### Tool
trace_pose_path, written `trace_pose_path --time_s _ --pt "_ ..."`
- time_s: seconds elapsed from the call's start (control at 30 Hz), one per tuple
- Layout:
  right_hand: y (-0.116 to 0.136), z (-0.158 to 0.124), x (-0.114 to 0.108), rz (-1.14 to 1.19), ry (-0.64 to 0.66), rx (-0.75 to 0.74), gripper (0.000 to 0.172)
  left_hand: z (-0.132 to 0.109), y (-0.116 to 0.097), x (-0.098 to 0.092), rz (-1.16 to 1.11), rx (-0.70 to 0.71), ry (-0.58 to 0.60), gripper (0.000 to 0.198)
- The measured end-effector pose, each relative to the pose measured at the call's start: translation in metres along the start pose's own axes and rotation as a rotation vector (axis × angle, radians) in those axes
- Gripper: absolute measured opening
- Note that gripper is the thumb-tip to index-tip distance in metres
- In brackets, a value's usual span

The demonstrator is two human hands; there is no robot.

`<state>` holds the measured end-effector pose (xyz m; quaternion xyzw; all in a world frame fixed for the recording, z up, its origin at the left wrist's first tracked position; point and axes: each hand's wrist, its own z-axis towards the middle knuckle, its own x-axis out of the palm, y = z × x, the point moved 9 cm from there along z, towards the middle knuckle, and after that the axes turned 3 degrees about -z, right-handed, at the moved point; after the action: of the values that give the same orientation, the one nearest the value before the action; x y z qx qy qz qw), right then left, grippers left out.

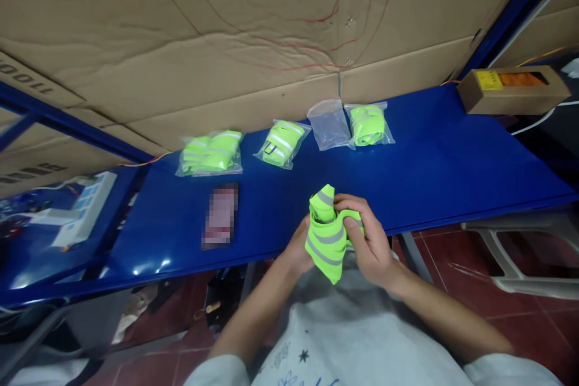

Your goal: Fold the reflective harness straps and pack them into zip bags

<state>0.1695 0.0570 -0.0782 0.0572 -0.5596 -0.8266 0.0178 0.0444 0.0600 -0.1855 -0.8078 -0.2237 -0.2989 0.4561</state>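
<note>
A neon-yellow reflective strap (326, 240) with grey stripes is held just in front of my body, past the near edge of the blue table. It is partly rolled, with one end folded over. My left hand (299, 247) grips it from the left, its fingers mostly hidden behind the fabric. On the other side my right hand (368, 241) pinches a loose part between thumb and fingers. Beyond them on the table lie an unfilled clear zip bag (329, 125) and a bagged neon bundle (368, 125) right beside it.
Further left are another bagged bundle (281, 143) and a wider bagged one (212, 152). A pixelated flat rectangle (220, 215) lies on the blue table (271, 205). A cardboard box (513, 90) sits at the right end, a white power strip (88, 208) at left. Cardboard (271, 30) walls the back.
</note>
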Motion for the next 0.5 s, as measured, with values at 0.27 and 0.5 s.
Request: trace_pose_path --time_s 0.27,0.5 --pt "-0.01 -0.008 -0.017 -0.082 -0.283 -0.039 0.027 -0.009 -0.006 0.028 0.107 0.189 -0.145 0.046" --pt "0.0 -0.008 -0.002 -0.401 -0.183 -0.229 0.035 -0.017 0.006 0.036 -0.097 0.004 -0.063 0.07"
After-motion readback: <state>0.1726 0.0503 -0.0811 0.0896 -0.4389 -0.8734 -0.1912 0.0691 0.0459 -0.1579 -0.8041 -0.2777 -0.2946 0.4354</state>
